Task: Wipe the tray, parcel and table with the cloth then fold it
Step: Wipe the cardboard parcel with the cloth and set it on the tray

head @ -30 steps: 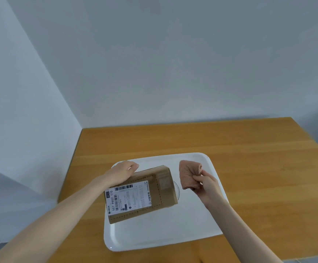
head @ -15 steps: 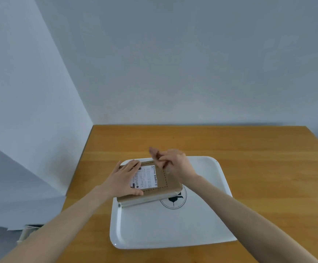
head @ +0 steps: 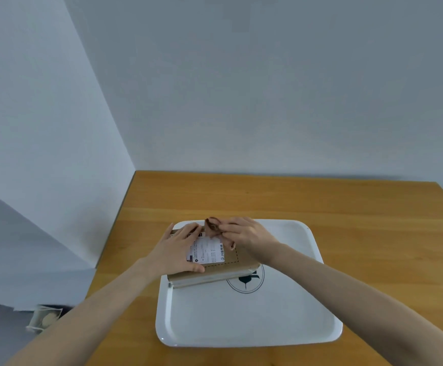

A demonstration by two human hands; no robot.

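A brown cardboard parcel with a white shipping label lies flat on the far left part of the white tray. My left hand rests flat on the parcel's left side, its fingers spread over the label. My right hand grips a bunched pinkish-brown cloth and holds it against the parcel's far edge. The tray sits on the wooden table. A dark round logo on the tray shows just beside the parcel's near right corner.
Grey walls close off the table at the back and on the left. The table's bare wood stretches to the right and behind the tray. Some papers lie on the floor at the lower left.
The parcel, held tilted up a second ago, now lies flat on the tray under my left hand. My right hand has brought the cloth from the right onto the parcel's far edge.
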